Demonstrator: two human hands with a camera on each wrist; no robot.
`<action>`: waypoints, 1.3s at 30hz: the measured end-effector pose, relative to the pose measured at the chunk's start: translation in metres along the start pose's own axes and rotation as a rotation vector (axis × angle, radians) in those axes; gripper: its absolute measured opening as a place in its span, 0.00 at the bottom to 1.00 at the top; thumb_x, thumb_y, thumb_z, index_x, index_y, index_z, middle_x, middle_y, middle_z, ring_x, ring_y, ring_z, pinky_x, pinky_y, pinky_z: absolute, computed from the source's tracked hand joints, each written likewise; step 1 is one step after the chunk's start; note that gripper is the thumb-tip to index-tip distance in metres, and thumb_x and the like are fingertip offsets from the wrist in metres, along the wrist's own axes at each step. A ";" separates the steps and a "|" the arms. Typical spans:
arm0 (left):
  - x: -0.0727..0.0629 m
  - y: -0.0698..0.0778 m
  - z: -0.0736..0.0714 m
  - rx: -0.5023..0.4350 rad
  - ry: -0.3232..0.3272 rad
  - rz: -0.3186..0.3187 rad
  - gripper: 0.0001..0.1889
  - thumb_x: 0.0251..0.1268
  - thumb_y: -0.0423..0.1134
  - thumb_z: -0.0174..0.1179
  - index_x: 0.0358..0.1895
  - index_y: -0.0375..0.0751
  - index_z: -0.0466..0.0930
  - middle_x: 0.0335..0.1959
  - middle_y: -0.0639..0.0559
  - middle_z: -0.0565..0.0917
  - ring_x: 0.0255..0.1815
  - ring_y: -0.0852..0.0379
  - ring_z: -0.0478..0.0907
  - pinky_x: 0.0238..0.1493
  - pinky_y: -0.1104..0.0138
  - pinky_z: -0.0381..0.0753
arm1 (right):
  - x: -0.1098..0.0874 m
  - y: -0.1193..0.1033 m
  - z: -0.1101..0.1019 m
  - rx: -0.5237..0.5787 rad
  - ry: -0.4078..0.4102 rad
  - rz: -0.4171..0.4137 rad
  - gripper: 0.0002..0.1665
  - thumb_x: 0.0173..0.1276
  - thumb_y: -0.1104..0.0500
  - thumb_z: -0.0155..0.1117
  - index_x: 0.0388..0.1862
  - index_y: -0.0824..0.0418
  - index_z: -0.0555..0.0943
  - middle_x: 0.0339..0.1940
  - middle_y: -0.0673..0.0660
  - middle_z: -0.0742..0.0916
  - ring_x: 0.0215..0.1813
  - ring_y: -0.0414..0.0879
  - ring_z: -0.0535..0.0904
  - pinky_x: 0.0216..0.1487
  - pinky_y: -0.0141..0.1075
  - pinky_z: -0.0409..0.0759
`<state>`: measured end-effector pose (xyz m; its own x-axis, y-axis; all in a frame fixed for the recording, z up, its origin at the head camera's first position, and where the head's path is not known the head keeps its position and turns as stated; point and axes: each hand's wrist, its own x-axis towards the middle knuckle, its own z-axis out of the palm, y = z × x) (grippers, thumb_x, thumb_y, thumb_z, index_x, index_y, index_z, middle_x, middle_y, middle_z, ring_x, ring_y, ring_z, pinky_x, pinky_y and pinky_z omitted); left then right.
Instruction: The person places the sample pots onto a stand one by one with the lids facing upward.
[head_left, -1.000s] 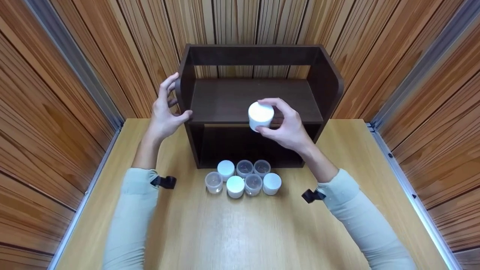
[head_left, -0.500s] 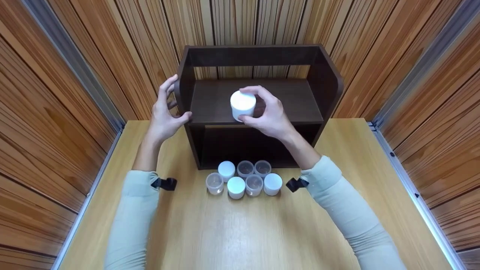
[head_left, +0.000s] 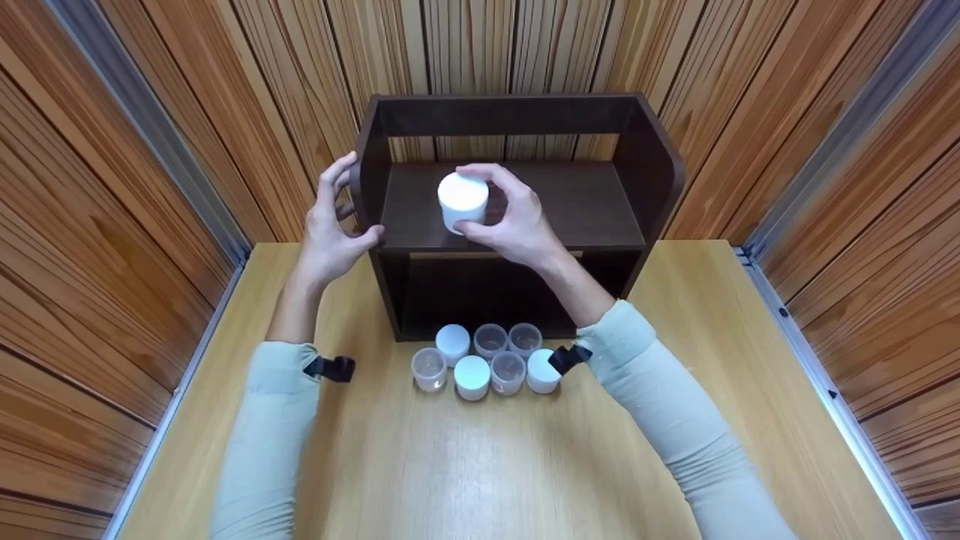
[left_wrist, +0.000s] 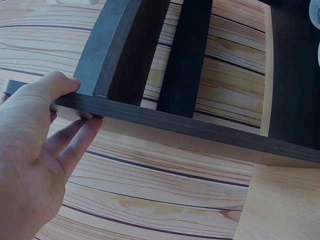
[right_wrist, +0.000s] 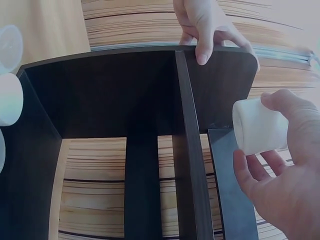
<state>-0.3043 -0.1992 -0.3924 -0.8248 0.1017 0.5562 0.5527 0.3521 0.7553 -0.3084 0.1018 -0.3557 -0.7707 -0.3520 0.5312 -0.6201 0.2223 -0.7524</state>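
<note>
A white jar [head_left: 463, 202] is pinched between the thumb and fingers of my right hand [head_left: 514, 221]. It is held over the upper shelf of the dark brown shelf unit [head_left: 555, 199], toward its left half; in the right wrist view the jar [right_wrist: 260, 125] is clear of the shelf board. My left hand [head_left: 330, 221] grips the unit's left side panel. In the left wrist view, the thumb of that hand [left_wrist: 35, 135] lies on one face of the panel [left_wrist: 200, 130] and fingers on the other.
In front of the unit stand white jars [head_left: 472, 377] and clear plastic cups [head_left: 508, 373], several in all, grouped closely on the wooden table [head_left: 450, 465]. My right wrist's black camera mount [head_left: 570, 358] overlaps the rightmost jar in view. Wood-patterned walls [head_left: 847, 165] surround the table.
My right hand has moved left and farther back with the white jar, from the shelf's front edge to over the upper board. The left hand has kept its grip on the side panel.
</note>
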 end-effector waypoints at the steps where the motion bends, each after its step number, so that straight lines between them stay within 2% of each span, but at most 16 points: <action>1: 0.000 0.000 0.000 0.000 -0.001 -0.004 0.51 0.65 0.21 0.72 0.89 0.47 0.56 0.81 0.45 0.76 0.86 0.52 0.68 0.85 0.36 0.76 | 0.002 0.000 0.001 0.004 0.003 0.001 0.40 0.64 0.67 0.83 0.75 0.67 0.80 0.72 0.66 0.86 0.73 0.58 0.81 0.75 0.46 0.80; 3: -0.001 0.000 0.000 0.000 -0.003 -0.008 0.51 0.66 0.21 0.71 0.89 0.47 0.56 0.81 0.45 0.76 0.86 0.51 0.68 0.86 0.36 0.76 | 0.006 0.000 0.003 0.006 0.008 0.004 0.41 0.64 0.67 0.83 0.75 0.67 0.80 0.72 0.66 0.86 0.73 0.57 0.81 0.76 0.44 0.79; 10: 0.000 0.000 0.002 0.006 -0.005 -0.015 0.50 0.66 0.21 0.71 0.88 0.48 0.56 0.81 0.45 0.76 0.86 0.50 0.69 0.86 0.37 0.76 | 0.022 -0.002 0.005 -0.008 0.008 0.002 0.41 0.63 0.66 0.83 0.76 0.67 0.80 0.73 0.65 0.87 0.76 0.57 0.81 0.85 0.48 0.72; 16: 0.000 0.001 0.002 -0.001 -0.001 -0.013 0.51 0.65 0.20 0.71 0.88 0.46 0.56 0.81 0.44 0.77 0.86 0.50 0.69 0.86 0.37 0.76 | 0.038 -0.004 0.007 -0.016 0.032 0.001 0.41 0.63 0.66 0.84 0.76 0.66 0.81 0.73 0.64 0.88 0.76 0.54 0.81 0.86 0.44 0.69; 28: 0.000 0.003 0.005 -0.015 -0.010 -0.017 0.51 0.65 0.20 0.71 0.88 0.46 0.56 0.82 0.44 0.75 0.86 0.49 0.69 0.86 0.38 0.75 | 0.061 -0.001 0.014 -0.034 0.058 0.060 0.41 0.64 0.66 0.85 0.76 0.62 0.81 0.73 0.61 0.88 0.77 0.52 0.81 0.82 0.40 0.71; 39: 0.001 0.002 0.001 -0.003 0.001 -0.018 0.50 0.66 0.20 0.70 0.88 0.46 0.56 0.83 0.44 0.73 0.86 0.49 0.69 0.86 0.38 0.76 | 0.083 0.008 0.028 0.014 0.051 0.113 0.40 0.66 0.68 0.82 0.77 0.63 0.80 0.73 0.63 0.87 0.75 0.53 0.81 0.85 0.49 0.74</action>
<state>-0.3040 -0.1971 -0.3909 -0.8343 0.0945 0.5431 0.5384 0.3512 0.7660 -0.3732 0.0489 -0.3286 -0.8425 -0.2785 0.4612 -0.5267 0.2456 -0.8138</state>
